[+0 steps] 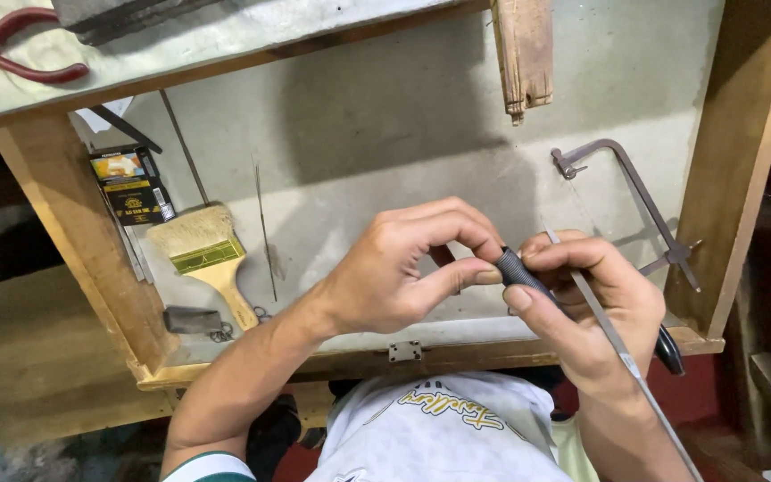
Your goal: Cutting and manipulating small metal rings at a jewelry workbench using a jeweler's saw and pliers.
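- Shallow wooden bench drawer with a pale grey floor (pixel 359 134), pulled out over the lap; serves as an open tray, sides keeping loose tools from sliding off.
- Inside that drawer, far right: grey metal saw frame (pixel 635 192), lying flat near the right wall, no blade visible in it.
- Inside, left corner: wide wooden-handled paintbrush with pale bristles (pixel 207 254), laid flat with bristles pointing away; just beyond it, a small black and orange printed box (pixel 131 186) propped against the left wall.
- Near the brush handle, at the front edge of the drawer: small dark metal piece with a few rings (pixel 194 321); kind unclear.
- Above the drawer, on the bench top: red-handled pliers (pixel 20 45), only partly in view.
- Left hand (pixel 394 272), over the drawer's front edge, fingers curled, thumb and forefinger pinching the tip of a dark ribbed tool handle (pixel 519 268), probably to steady or twist it.
- Right hand (pixel 586 308), closed around the same handle from the other side, also gripping a long thin metal rod or file (pixel 613 335) that runs back past the wrist.
- Handle held centred between both hands, above the drawer, likely so anything dropped falls into it.
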